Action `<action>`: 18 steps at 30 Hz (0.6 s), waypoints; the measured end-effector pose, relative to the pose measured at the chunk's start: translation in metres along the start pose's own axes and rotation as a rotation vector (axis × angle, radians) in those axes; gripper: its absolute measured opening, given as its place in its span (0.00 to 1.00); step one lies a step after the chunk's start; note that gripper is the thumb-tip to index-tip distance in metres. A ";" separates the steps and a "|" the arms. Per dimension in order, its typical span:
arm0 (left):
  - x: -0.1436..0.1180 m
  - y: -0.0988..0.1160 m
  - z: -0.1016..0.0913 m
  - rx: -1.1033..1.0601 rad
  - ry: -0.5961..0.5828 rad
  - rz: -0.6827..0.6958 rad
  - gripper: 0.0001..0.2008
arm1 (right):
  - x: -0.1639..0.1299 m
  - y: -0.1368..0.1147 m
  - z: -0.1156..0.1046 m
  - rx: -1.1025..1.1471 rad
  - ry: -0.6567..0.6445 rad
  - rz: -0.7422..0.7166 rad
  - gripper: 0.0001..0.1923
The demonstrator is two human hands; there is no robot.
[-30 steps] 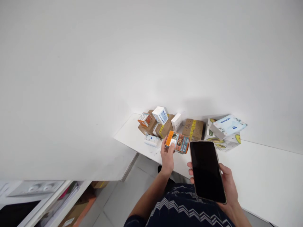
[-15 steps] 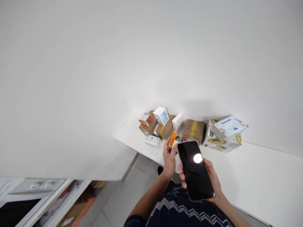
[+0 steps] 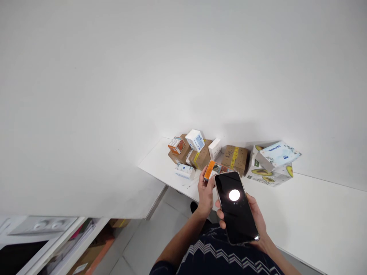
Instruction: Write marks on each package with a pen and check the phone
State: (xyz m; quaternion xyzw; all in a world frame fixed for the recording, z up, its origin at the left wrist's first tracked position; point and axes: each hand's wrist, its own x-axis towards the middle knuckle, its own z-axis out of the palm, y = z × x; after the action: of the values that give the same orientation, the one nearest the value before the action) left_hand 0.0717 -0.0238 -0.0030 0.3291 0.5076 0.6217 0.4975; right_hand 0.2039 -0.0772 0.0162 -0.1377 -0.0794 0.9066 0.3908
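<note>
My right hand [image 3: 256, 214] is wrapped round a smartphone [image 3: 236, 214], whose dark screen faces up and reflects a bright round light. Left of it, my left hand [image 3: 205, 193] grips a small orange and white box [image 3: 211, 170] by its near left end. The phone's top edge overlaps that box and hides part of it. Just beyond the box stands a brown cardboard carton [image 3: 228, 157] with yellow tape. A small white box [image 3: 215, 149] is upright behind my left hand, and a white and blue tissue box [image 3: 185, 171] lies to its left.
Against the wall on the white table [image 3: 318, 206], another brown carton [image 3: 202, 156] carries a white cube box [image 3: 195, 140]. An orange box [image 3: 176, 145] tops a carton at left. On the right, a tissue pack [image 3: 281, 154] leans on an avocado-print box [image 3: 266, 175]. Shelves [image 3: 94, 244] stand lower left.
The phone has tilted slightly, and the light's reflection has slid left and a little down its screen. My left hand and the orange box have hardly moved.
</note>
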 end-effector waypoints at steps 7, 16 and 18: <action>0.003 -0.003 0.001 -0.003 -0.009 -0.007 0.29 | 0.004 0.000 -0.001 0.056 -0.024 0.002 0.28; 0.018 -0.015 -0.002 0.047 0.067 -0.006 0.29 | -0.007 -0.016 -0.023 -0.039 0.159 -0.070 0.27; 0.027 -0.021 -0.006 0.092 0.112 0.037 0.29 | -0.012 -0.023 -0.051 -0.189 0.325 -0.145 0.25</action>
State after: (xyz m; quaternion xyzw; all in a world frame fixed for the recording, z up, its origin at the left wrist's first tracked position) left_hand 0.0641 -0.0007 -0.0272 0.3254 0.5567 0.6242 0.4411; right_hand 0.2439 -0.0685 -0.0237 -0.3123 -0.1099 0.8305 0.4479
